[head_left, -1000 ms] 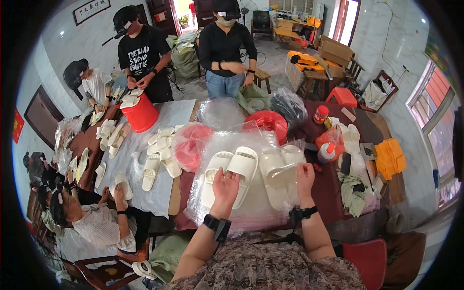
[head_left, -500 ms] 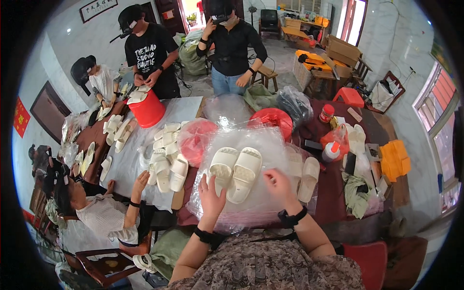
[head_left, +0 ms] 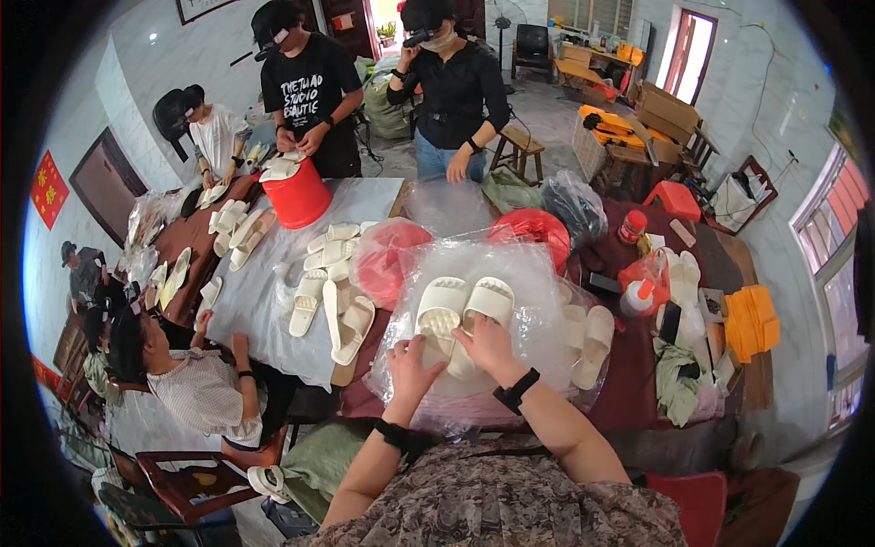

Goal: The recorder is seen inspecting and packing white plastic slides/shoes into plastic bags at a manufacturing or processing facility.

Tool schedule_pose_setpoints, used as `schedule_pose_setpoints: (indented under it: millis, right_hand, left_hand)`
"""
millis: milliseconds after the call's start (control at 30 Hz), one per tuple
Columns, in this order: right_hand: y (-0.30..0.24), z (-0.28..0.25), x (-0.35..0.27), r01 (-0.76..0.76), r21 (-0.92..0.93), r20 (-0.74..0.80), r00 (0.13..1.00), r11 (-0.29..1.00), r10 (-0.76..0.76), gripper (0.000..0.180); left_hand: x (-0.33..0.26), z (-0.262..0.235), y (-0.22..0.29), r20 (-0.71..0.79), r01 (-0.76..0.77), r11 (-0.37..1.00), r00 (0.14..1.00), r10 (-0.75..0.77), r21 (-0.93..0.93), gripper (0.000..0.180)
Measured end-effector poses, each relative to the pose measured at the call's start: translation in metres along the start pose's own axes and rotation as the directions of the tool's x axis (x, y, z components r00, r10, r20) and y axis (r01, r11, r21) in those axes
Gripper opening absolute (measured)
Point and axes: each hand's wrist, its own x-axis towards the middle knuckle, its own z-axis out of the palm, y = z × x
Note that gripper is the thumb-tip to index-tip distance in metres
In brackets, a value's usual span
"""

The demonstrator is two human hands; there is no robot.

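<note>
Right in front of the person, both hands sit side by side at the near ends of a pair of cream slippers (head_left: 463,314). The left hand (head_left: 413,360) has its fingers curled over the heel of the left slipper, gripping it, and the right hand (head_left: 488,345) is pressed down on the heel of the right one, fingers bent around its edge. The two slippers lie touching each other, soles down, toes pointing away from the hands. They rest on a crumpled sheet of clear plastic (head_left: 538,273) that spreads out under and beyond both hands. Each wrist wears a black band.

Just to the right of the right hand, another pair of cream slippers (head_left: 588,333) lies on the same plastic, untouched. Beyond the fingertips, further along the table, there is a red basin (head_left: 533,228), and off past the left hand a second red basin under plastic (head_left: 387,260). Left of the left hand, loose cream slippers (head_left: 333,292) are scattered over a white cloth (head_left: 264,310), and a seated person (head_left: 196,387) leans in beside them. Well beyond, two standing people face this way, one handling slippers over a red bucket (head_left: 296,196). Off to the right of the right hand stand a bottle (head_left: 638,296) and a stack of orange pieces (head_left: 752,319).
</note>
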Motion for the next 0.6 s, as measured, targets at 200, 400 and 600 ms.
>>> schedule_pose_setpoints:
  millis: [200,400,600]
  right_hand:
    - [-0.004,-0.014,-0.008,0.007,-0.027,-0.166,0.986,1.000,-0.012,0.067]
    - [-0.002,-0.020,0.006,-0.090,-0.082,-0.117,0.990,0.993,0.081,0.058]
    - [0.017,-0.010,0.022,-0.223,0.038,-0.113,0.968,0.974,0.226,0.033]
  left_hand:
    - [0.005,-0.010,0.019,-0.106,-0.059,0.998,0.993,0.056,-0.033,0.048]
    - [0.003,0.013,-0.010,0.038,-0.156,0.952,0.984,0.172,-0.262,0.054]
    - [0.001,0.007,0.007,0.188,-0.273,0.958,0.940,0.285,-0.085,0.089]
